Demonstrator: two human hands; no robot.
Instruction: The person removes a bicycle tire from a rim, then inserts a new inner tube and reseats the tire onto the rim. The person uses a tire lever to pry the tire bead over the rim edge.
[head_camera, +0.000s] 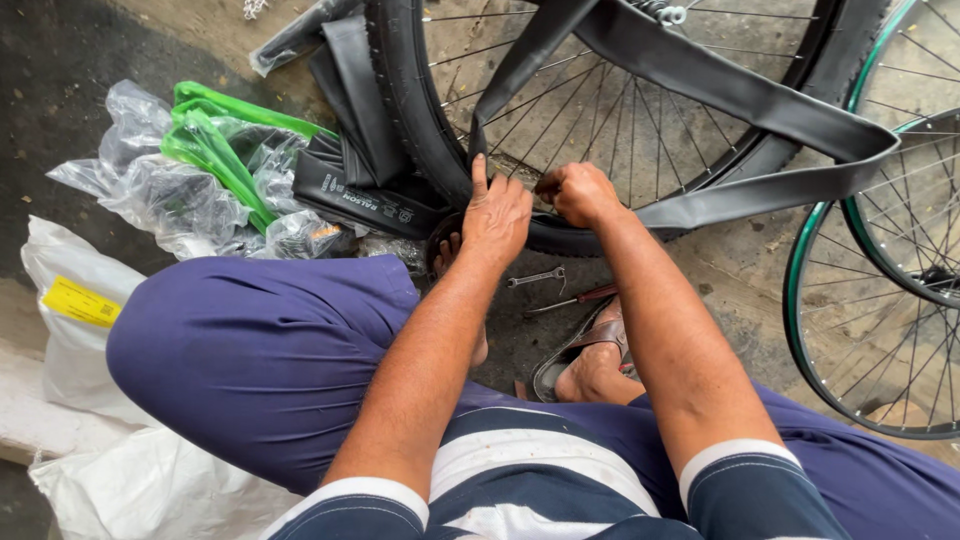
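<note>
The left hand (497, 215) presses flat on the black tyre (420, 130) at the wheel's lower edge, fingers (480, 175) spread; just beside it, the right hand (583, 193) is clenched around the tyre's edge

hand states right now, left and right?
Left hand: fingers spread flat, pressing on the black tyre, not gripping.
Right hand: closed in a fist at the wheel rim; what it holds is hidden.

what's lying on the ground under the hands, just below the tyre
A small spanner and a red-handled tool lie on the ground, beside a sandalled foot. The left hand covers whatever lies beneath it.
</note>
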